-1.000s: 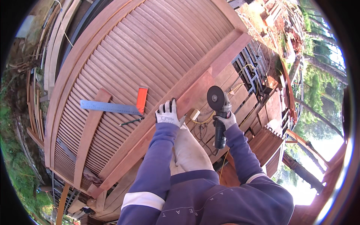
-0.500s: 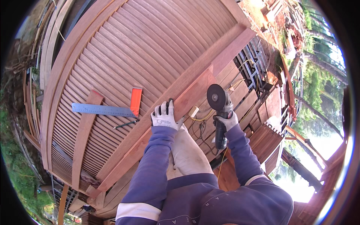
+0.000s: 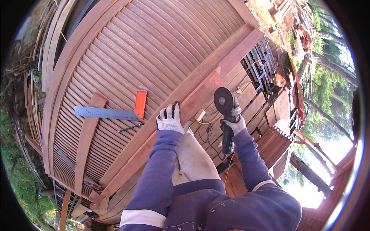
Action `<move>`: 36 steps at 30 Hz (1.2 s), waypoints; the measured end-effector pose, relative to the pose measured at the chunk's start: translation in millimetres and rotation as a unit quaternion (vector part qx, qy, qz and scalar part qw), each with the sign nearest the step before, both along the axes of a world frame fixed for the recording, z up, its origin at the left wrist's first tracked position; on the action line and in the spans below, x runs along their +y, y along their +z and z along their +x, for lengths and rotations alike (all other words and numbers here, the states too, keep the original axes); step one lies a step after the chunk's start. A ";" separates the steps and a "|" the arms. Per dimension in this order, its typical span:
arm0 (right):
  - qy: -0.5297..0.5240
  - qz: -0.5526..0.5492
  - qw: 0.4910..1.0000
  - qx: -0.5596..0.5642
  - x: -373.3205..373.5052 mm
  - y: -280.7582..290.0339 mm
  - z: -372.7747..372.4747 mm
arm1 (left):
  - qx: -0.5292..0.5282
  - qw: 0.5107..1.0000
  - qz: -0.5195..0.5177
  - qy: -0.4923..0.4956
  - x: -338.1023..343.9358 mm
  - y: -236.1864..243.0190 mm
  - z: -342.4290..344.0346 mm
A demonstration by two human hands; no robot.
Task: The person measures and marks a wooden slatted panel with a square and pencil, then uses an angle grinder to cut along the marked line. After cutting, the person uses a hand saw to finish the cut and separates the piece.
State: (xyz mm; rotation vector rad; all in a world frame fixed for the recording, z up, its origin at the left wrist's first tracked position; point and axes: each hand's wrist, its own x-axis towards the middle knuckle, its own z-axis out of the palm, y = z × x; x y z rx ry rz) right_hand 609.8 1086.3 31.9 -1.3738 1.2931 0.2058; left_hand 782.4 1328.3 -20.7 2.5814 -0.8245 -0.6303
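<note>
My left hand (image 3: 169,120), in a white work glove with dark fingertips, rests on the front rail of a large louvred wooden panel (image 3: 154,54). Its fingers stretch flat over the wood, and the thumb points out to the right. Along the rail's near side runs a reddish wooden board (image 3: 202,92). To the right of that board, my gloved right hand (image 3: 236,125) is closed round a black angle grinder (image 3: 227,140). The grinder is upright, its dark disc (image 3: 222,101) raised and apart from the wood. Whether the disc spins I cannot tell.
On the slats lie a try square (image 3: 106,112) with an orange handle, a dark pencil (image 3: 130,128) and a loose wooden slat (image 3: 86,144). A cord and a white block (image 3: 199,114) sit below the board. Stacked timber (image 3: 274,144) stands at the right.
</note>
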 end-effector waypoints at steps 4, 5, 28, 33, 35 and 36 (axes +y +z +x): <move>0.002 -0.011 1.000 0.001 0.9 -3.5 -3.4 | 0.004 1.000 -0.001 0.004 -0.3 0.1 -0.4; 0.007 -0.019 1.000 0.001 0.6 -5.9 -5.9 | 0.005 1.000 0.000 0.004 -0.8 1.1 0.1; -0.005 -0.012 1.000 0.002 4.8 2.8 7.5 | 0.016 1.000 0.000 0.010 -1.0 3.7 0.4; 0.011 -0.029 0.999 -0.006 -2.6 -7.1 6.5 | 0.010 1.000 0.001 0.007 -1.0 3.5 0.0; 0.021 -0.038 0.999 -0.002 -1.6 -7.5 5.5 | 0.009 1.000 0.002 0.009 -0.8 2.6 -0.5; 0.019 -0.037 0.999 0.003 0.1 -5.6 4.8 | 0.009 1.000 0.003 0.010 -0.7 2.4 -0.6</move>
